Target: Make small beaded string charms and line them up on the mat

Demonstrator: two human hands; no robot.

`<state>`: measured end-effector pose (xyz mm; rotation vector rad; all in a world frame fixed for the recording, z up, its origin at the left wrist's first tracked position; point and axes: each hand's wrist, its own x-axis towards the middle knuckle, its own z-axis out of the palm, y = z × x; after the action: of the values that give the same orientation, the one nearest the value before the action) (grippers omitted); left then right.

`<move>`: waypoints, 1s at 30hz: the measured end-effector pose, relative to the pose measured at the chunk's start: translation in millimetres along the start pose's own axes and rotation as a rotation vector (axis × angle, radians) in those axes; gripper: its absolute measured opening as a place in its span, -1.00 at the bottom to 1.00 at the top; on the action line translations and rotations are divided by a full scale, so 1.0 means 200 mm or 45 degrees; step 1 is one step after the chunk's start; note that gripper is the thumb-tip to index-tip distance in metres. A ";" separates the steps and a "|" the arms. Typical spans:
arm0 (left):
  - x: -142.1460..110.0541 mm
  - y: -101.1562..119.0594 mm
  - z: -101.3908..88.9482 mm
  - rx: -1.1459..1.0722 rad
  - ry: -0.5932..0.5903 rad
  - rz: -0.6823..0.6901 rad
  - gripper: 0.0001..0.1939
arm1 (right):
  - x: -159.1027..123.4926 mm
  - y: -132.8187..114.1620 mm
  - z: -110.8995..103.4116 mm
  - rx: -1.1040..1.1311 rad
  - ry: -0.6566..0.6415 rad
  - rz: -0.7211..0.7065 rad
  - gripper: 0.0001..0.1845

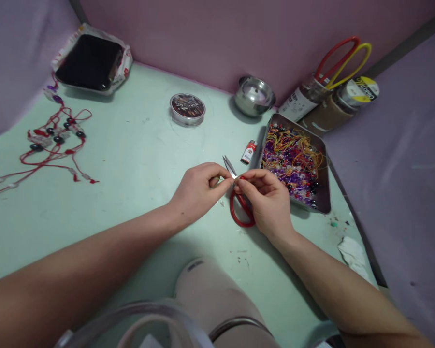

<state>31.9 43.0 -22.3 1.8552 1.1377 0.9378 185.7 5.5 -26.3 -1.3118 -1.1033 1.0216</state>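
Note:
My left hand (202, 187) is closed, thumb and forefinger pinching a thin, pale thread (221, 179). Almost touching it, my right hand (270, 198) is also closed, with a small red bead (242, 178) between its fingertips. Whether the thread runs through the bead is too small to tell. Under the fingers lies a pair of scissors (233, 205) with red handles, blades pointing away from me, partly covered by my right hand. Just right of the hands stands a metal tray (327, 193) filled with loose beads and tangled coloured cords.
Beyond the hands are a lighter (248, 152), a thread spool (187, 107) and a steel bowl (254, 104). Jars (300, 102) hold red- and yellow-handled tools against the wall. Beaded red cords (58, 140) lie left, below a black-topped tray (90, 63). Crumpled white tissue (353, 253) lies right.

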 end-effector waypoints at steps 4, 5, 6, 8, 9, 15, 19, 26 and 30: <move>0.00 0.00 0.00 -0.034 0.006 -0.043 -0.89 | 0.00 0.01 0.00 0.016 -0.015 -0.002 -0.87; 0.00 0.00 0.00 -0.054 0.009 -0.066 -0.89 | 0.00 0.01 -0.01 0.028 -0.024 -0.002 -0.87; 0.00 0.00 0.00 -0.077 0.010 -0.090 -0.89 | 0.00 0.01 -0.01 0.039 -0.033 0.000 -0.87; -0.01 0.00 0.00 -0.127 -0.002 -0.133 -0.88 | 0.00 0.01 -0.01 0.054 -0.048 0.007 -0.87; -0.01 0.00 0.00 -0.152 -0.021 -0.154 -0.88 | 0.00 0.02 -0.01 0.061 -0.055 0.013 -0.87; 0.01 -0.01 -0.01 -0.301 -0.179 -0.255 -0.85 | 0.00 0.02 -0.02 0.066 -0.074 0.044 -0.87; 0.03 0.00 -0.03 -0.335 -0.229 -0.273 -0.84 | 0.01 0.02 -0.01 0.070 -0.069 0.046 -0.88; 0.05 0.03 -0.05 -0.452 -0.283 -0.328 -0.85 | 0.01 0.02 -0.02 0.092 -0.084 0.037 -0.89; 0.05 0.03 -0.05 -0.436 -0.329 -0.331 -0.86 | 0.01 0.02 -0.02 0.043 -0.076 0.033 -0.89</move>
<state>28.1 53.8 -10.9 1.4623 0.9626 0.6730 189.7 7.3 -29.6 -1.2789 -1.1112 1.1005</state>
